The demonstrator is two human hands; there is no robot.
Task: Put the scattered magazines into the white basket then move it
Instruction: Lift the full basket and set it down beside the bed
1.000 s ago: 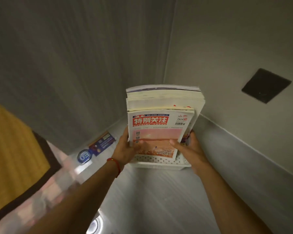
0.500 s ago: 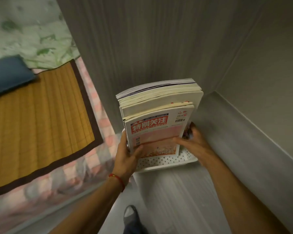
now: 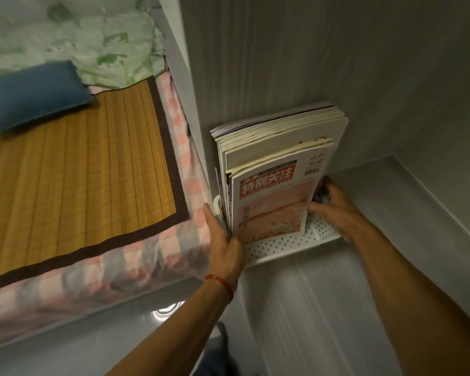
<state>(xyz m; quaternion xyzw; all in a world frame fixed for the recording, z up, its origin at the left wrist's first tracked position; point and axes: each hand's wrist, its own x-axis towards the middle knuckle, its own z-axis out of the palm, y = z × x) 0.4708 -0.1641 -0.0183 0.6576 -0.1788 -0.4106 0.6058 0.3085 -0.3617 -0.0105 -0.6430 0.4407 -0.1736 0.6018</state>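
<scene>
Since a second ago I have swung the white basket (image 3: 288,246), magazines (image 3: 276,183) upright inside, toward the bed (image 3: 73,169), my left hand (image 3: 223,240) flat on its left end, right hand (image 3: 334,210) curled around the right end, so the move is underway.

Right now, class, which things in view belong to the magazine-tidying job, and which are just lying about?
Part of the job:
stack of upright magazines
white perforated plastic basket
left hand
right hand

Just lying about:
blue rectangular pillow
yellow woven bamboo mat
green-patterned blanket
</scene>
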